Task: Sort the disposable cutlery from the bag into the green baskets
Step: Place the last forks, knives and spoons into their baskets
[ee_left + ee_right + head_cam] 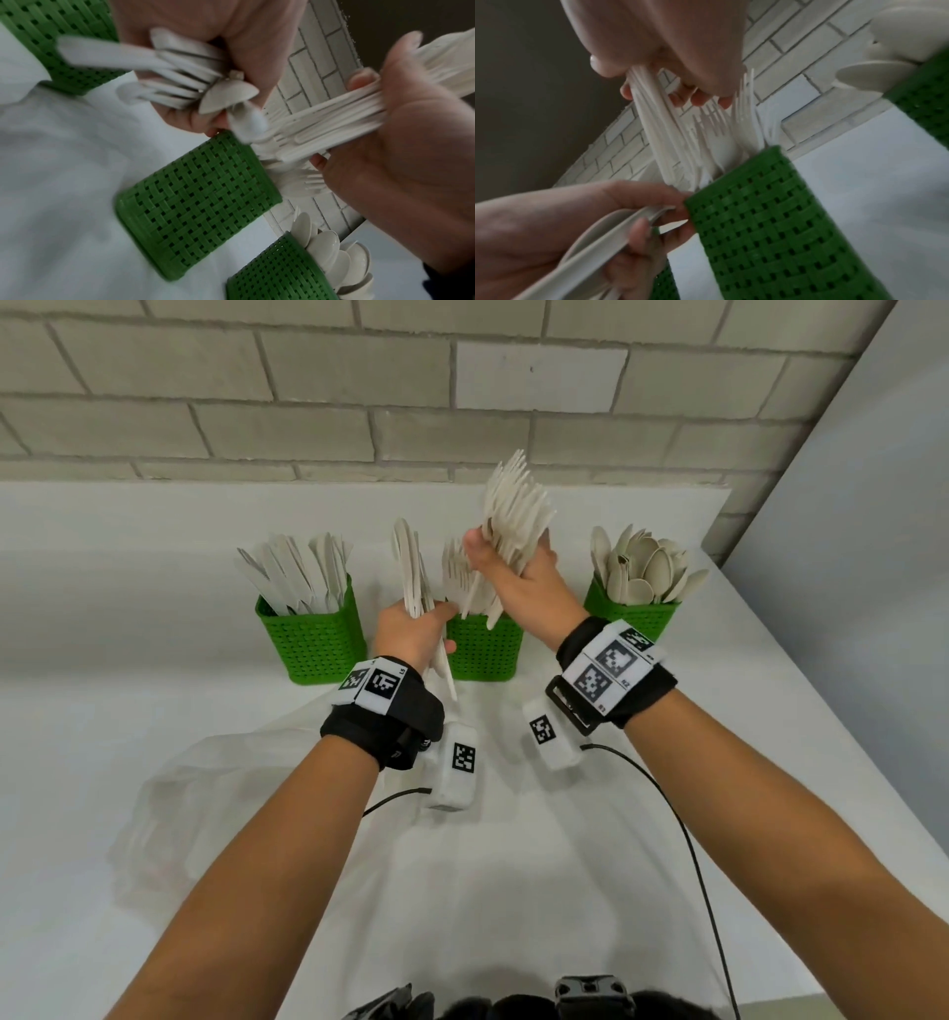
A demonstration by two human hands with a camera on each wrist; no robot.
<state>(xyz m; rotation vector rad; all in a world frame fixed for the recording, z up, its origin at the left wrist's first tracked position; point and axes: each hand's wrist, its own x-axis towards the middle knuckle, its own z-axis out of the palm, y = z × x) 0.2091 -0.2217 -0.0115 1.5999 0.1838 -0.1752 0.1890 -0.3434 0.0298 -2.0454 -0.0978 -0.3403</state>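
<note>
Three green baskets stand in a row on the white table. The left basket (313, 639) holds knives, the middle basket (485, 654) forks, the right basket (634, 611) spoons. My right hand (506, 557) grips a thick bundle of forks (516, 500), tines up, just above the middle basket (770, 223). My left hand (426, 621) grips a bundle of spoons (408, 562) upright beside that basket's left edge. In the left wrist view the left hand's fingers (239, 50) curl round the spoon handles (180, 81). The fork bundle (342, 115) crosses the right hand (401, 125).
A crumpled clear plastic bag (205, 809) lies on the table (590, 891) under and left of my forearms. A grey brick wall (462, 403) rises behind the baskets. The table's right edge (832, 752) runs diagonally, close to the spoon basket.
</note>
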